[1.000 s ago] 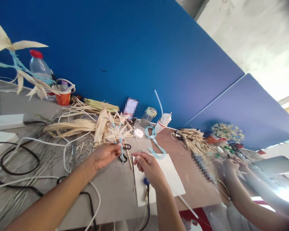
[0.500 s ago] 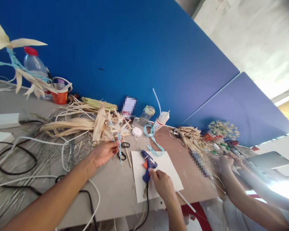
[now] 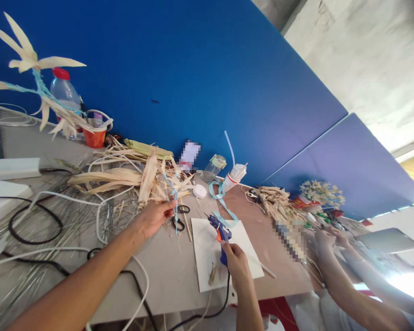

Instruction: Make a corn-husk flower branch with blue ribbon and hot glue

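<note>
Blue glue gun [image 3: 223,235], just one, gripped in the right hand [image 3: 237,264] over one white sheet [image 3: 204,259], while the left hand [image 3: 156,217] pinches one corn-husk flower spray [image 3: 175,210] by its stem, right by two black scissor loops [image 3: 184,212]!

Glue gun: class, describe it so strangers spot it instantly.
Below the blue partition, a table bears a white sheet. Over it, the right hand grips the glue gun, set apart from the pale husks by its dark-blue body and orange trigger.

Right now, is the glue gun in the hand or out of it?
In: the right hand holds the glue gun by its handle, over the white paper.
</note>
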`<action>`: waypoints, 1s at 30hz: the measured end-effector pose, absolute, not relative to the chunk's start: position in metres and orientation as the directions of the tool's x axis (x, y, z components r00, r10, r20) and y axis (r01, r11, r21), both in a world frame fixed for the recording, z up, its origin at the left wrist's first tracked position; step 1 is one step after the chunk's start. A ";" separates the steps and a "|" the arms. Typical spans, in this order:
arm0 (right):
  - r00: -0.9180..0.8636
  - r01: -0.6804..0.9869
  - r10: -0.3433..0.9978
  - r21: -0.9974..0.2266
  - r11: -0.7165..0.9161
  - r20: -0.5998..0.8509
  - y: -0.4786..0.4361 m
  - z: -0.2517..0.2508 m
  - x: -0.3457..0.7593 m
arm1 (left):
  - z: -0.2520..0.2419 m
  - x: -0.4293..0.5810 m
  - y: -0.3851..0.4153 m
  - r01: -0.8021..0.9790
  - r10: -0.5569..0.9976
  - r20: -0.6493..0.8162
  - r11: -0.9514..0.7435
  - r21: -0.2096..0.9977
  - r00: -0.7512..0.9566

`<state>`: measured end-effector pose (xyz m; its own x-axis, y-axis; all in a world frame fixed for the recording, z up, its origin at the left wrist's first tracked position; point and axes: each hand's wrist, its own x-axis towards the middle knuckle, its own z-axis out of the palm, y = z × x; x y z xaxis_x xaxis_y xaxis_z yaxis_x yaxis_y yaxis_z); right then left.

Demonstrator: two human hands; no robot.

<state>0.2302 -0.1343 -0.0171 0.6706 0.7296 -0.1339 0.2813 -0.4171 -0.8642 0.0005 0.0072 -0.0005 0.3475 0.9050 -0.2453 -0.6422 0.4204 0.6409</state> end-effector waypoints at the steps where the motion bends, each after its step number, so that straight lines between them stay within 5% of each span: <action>1: 0.650 0.105 0.732 -0.930 -0.353 -0.205 -0.135 -0.018 0.232 | 0.000 0.000 0.007 -0.649 0.903 -0.250 0.425 0.631 0.349; 5: 0.400 -0.486 0.830 -0.857 -0.168 -0.390 -0.136 -0.009 0.235 | 0.003 0.000 0.006 -0.670 0.888 -0.266 0.457 0.585 0.375; 13: 0.331 -0.797 0.829 -0.604 -0.010 -0.451 -0.127 0.015 0.221 | 0.011 -0.003 0.004 -0.686 0.845 -0.333 0.534 0.494 0.418; 20: 0.187 -0.839 0.929 -0.545 -0.018 -0.319 -0.125 0.014 0.201 | 0.012 -0.009 0.003 -0.669 0.808 -0.268 0.586 0.458 0.524; 30: 0.246 -0.516 0.941 -0.853 -0.077 -0.234 -0.096 0.031 0.163 | 0.006 -0.004 0.002 -0.584 0.781 -0.266 0.606 0.540 0.565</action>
